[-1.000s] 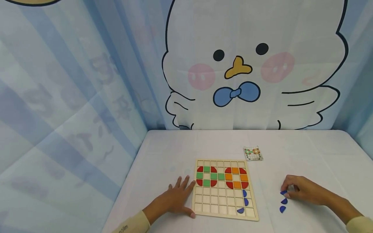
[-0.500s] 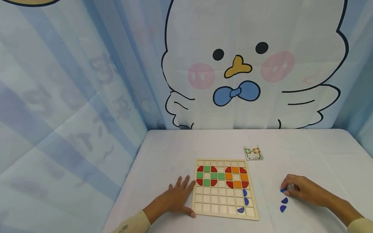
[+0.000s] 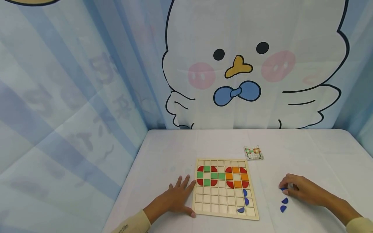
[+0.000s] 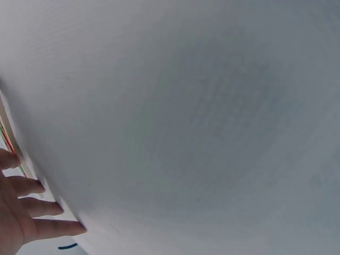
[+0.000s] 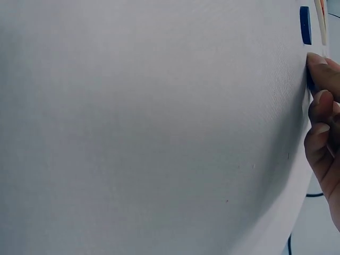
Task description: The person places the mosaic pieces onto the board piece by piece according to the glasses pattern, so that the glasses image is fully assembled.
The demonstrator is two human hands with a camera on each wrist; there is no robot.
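Note:
My left hand (image 3: pixel 179 195) lies with fingers spread at the left edge of a wooden grid board (image 3: pixel 214 199), thumb and forefinger against its rim. Red, green and orange tiles form two ring shapes in the board's upper half. Three blue half-round tiles lie at its lower right, one of them a tile (image 3: pixel 241 210) in the bottom row. To the right of the board, my right hand (image 3: pixel 301 191) pinches a blue half-round tile (image 3: pixel 283 189) between thumb and fingers, low over the table. Two more blue tiles (image 3: pixel 285 201) lie just below those fingertips.
A small printed pattern card (image 3: pixel 253 153) lies behind the board's upper right corner. The white-covered table (image 3: pixel 175 145) meets a curtain (image 3: pixel 236 116) printed with a cartoon bird at the back; blue-striped cloth hangs at the left.
The right hand, with the blue tile pinched, has shifted slightly away from the two loose blue tiles. The left hand and the board's tiles stay as they were.

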